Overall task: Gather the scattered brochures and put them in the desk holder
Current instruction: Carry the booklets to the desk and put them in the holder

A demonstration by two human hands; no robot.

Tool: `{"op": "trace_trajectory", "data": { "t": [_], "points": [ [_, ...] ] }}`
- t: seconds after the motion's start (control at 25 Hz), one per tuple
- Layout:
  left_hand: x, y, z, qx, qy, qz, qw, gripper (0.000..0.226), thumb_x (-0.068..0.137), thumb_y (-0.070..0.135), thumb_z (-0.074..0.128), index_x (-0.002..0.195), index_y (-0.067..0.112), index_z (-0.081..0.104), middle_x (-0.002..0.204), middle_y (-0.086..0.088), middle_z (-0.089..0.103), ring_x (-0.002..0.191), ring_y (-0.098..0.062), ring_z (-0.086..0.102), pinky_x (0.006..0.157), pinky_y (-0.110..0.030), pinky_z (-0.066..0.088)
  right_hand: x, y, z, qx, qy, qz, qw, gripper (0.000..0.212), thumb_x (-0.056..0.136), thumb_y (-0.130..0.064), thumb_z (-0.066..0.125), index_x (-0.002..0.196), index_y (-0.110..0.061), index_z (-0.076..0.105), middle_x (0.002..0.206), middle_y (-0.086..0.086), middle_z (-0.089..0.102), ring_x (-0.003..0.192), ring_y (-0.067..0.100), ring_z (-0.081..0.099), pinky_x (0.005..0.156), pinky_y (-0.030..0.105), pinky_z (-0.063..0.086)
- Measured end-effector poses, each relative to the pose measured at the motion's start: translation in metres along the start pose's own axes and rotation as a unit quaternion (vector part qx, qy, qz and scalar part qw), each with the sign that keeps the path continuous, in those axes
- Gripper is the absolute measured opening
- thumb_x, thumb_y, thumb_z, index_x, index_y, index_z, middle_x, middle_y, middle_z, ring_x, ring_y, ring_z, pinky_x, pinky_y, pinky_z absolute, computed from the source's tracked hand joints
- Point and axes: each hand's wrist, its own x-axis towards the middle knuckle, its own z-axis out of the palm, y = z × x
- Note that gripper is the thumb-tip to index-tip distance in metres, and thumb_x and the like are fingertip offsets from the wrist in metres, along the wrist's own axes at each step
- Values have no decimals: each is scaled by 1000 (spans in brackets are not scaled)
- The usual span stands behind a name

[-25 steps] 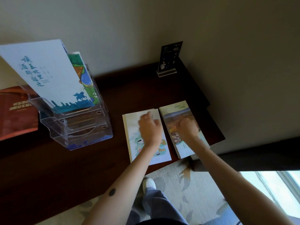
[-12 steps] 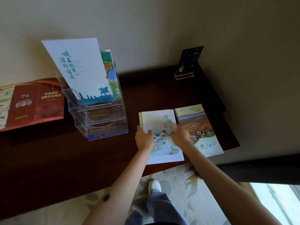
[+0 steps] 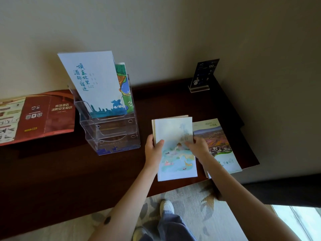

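A pale illustrated brochure (image 3: pixel 175 153) lies on the dark wooden desk (image 3: pixel 60 171), with another sheet's edge showing beneath it. My left hand (image 3: pixel 153 151) grips its left edge, thumb on the cover. My right hand (image 3: pixel 198 148) pinches its right edge. To the right lies a landscape-photo brochure (image 3: pixel 217 143), partly under my right wrist. The clear tiered desk holder (image 3: pixel 111 129) stands to the left. Its back tiers hold a white brochure with a blue skyline (image 3: pixel 93 84) and a green one (image 3: pixel 125 84) behind it.
A red unfolded leaflet (image 3: pixel 38 117) lies at the desk's left end. A small dark sign in an acrylic stand (image 3: pixel 203 75) stands against the wall at the back right. The desk's front edge runs just below the brochures, above patterned carpet.
Both hands slid from the tops of the two brochures onto the pale one. They now grip its left and right edges. The camera view shifted left.
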Motion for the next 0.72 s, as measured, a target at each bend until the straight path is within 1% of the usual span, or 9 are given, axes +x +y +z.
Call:
{"op": "trace_trajectory", "data": {
  "t": [0.08,0.16,0.2,0.28,0.36,0.44,0.52,0.64,0.72],
  "points": [
    [1,16,-6,3,-28,77,997,21,88,2,54,107,11,52,101,-6,62,92,-19,60,80,-36,51,2,-12,-12,18,5,-71,997,25,88,-21,62,109,-9,63,101,7,67,87,21,62,73,29,49],
    [4,38,-10,20,-43,143,989,26,84,10,56,110,7,52,101,-6,62,91,-16,59,77,-30,50,-1,-28,-23,46,15,-132,990,16,88,-21,62,101,-12,63,92,-3,63,76,2,57,62,9,44],
    [5,50,-12,32,-50,175,983,29,82,13,55,110,8,52,99,-3,62,90,-13,58,75,-26,49,-4,-36,-26,59,25,-153,986,10,89,-20,62,96,-13,62,87,-7,61,73,-3,53,57,4,41],
    [7,72,-17,49,-58,227,971,26,85,10,55,111,15,53,98,5,62,90,-9,58,75,-23,49,-11,-53,-30,83,58,-191,976,7,89,-18,62,87,-11,59,82,-5,61,74,3,55,59,4,41],
    [10,91,-26,47,-42,251,966,28,89,3,53,114,15,53,102,4,62,95,-9,59,80,-24,48,-19,-76,-30,87,83,-224,967,11,89,-17,61,93,-6,62,88,0,64,81,10,58,69,15,43],
    [12,110,-40,20,-18,262,965,26,89,4,54,113,12,54,100,4,62,92,-5,58,78,-19,47,-26,-104,-31,69,94,-260,959,16,90,-15,59,101,-4,64,95,1,65,85,9,57,74,18,43],
    [11,128,-56,-12,-10,279,960,23,86,8,54,108,15,55,98,5,63,90,-3,59,78,-19,47,-34,-132,-33,49,93,-303,947,17,91,-14,57,104,-4,65,99,2,67,86,9,58,72,16,44],
    [12,160,-82,-45,6,302,952,25,82,11,54,107,15,56,102,1,63,98,-14,59,86,-32,48,-43,-171,-33,49,96,-350,931,17,90,-15,59,100,-4,67,97,5,70,83,14,63,66,12,48],
    [14,181,-100,-50,24,322,945,26,82,11,55,108,14,56,104,-1,64,99,-17,59,88,-35,48,-47,-197,-26,50,96,-371,922,17,89,-16,61,96,-2,69,94,7,72,78,15,64,59,6,46]
  ]
}}
